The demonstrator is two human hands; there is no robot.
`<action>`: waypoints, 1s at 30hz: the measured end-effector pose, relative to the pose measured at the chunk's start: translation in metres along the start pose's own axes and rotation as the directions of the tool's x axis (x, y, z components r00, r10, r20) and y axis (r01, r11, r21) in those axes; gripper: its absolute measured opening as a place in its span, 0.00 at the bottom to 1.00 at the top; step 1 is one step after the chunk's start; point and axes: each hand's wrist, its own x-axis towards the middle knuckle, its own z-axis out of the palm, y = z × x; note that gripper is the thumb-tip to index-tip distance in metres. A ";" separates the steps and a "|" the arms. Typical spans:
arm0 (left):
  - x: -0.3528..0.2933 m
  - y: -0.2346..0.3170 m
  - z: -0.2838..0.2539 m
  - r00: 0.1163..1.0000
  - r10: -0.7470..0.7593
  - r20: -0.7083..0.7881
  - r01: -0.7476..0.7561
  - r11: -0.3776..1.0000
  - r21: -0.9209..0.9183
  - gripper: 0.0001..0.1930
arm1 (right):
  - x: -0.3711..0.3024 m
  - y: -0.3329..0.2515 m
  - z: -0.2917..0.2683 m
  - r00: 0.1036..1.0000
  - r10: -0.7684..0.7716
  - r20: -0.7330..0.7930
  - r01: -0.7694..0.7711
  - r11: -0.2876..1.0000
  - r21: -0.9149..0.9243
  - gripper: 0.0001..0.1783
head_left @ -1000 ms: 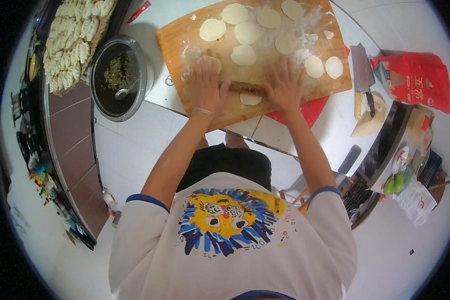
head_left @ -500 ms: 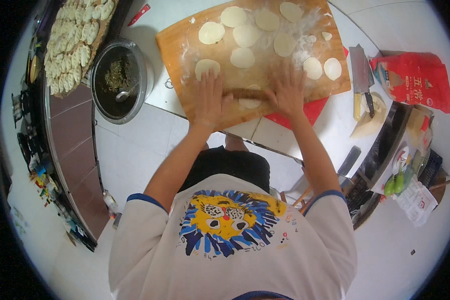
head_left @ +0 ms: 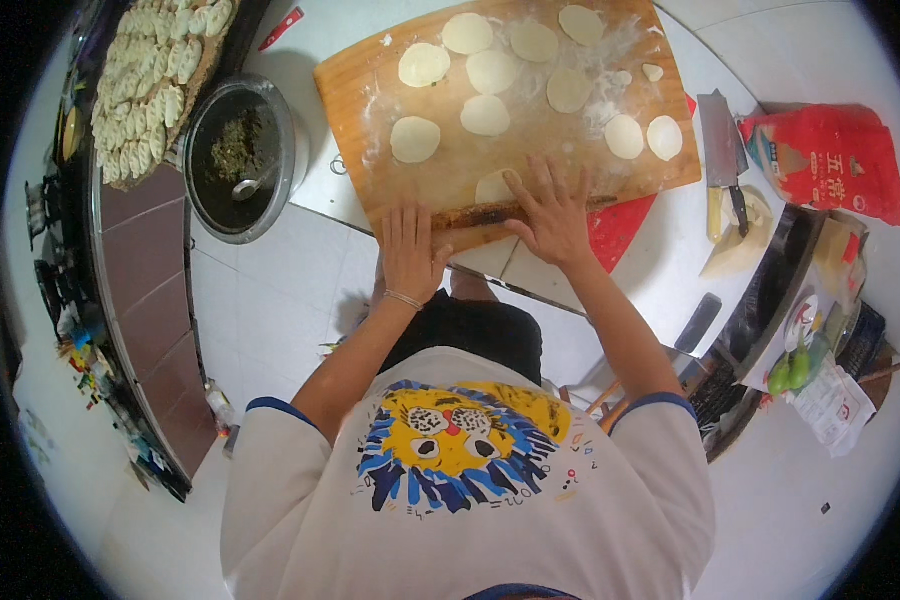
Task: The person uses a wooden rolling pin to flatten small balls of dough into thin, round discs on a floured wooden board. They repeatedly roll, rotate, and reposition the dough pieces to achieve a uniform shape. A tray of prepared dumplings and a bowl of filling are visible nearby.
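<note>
Item: rolling pin (head_left: 490, 213), dark wood, lying across the near edge of the wooden board (head_left: 360, 90). I see my left hand (head_left: 410, 250) and right hand (head_left: 550, 215) pressed flat on it, fingers spread, gripping nothing. One dough round (head_left: 495, 187) touches the pin. Beyond: further rolled dough rounds (head_left: 485, 115). Left: pot of green filling (head_left: 235, 160), tray of dumplings (head_left: 150, 80). Right: cleaver (head_left: 720, 150), red bag (head_left: 830, 160).

Home kitchen, set up for dumpling making. Wooden cutting board (head_left: 510, 120) w/ flour and flat dough rounds (head_left: 415, 139) sits on a white table (head_left: 660, 250). Left of the board: metal pot (head_left: 238, 160) of green filling w/ spoon; past it, tray of folded dumplings (head_left: 150, 80). Right of the board: cleaver (head_left: 720, 150), red flour bag (head_left: 830, 160). Tiled floor below.
</note>
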 end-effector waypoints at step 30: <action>0.118 0.048 0.000 0.926 0.296 0.234 -0.242 0.942 -0.232 0.04 | -0.089 -0.001 0.013 0.645 0.736 -0.207 -0.506 0.614 0.606 0.15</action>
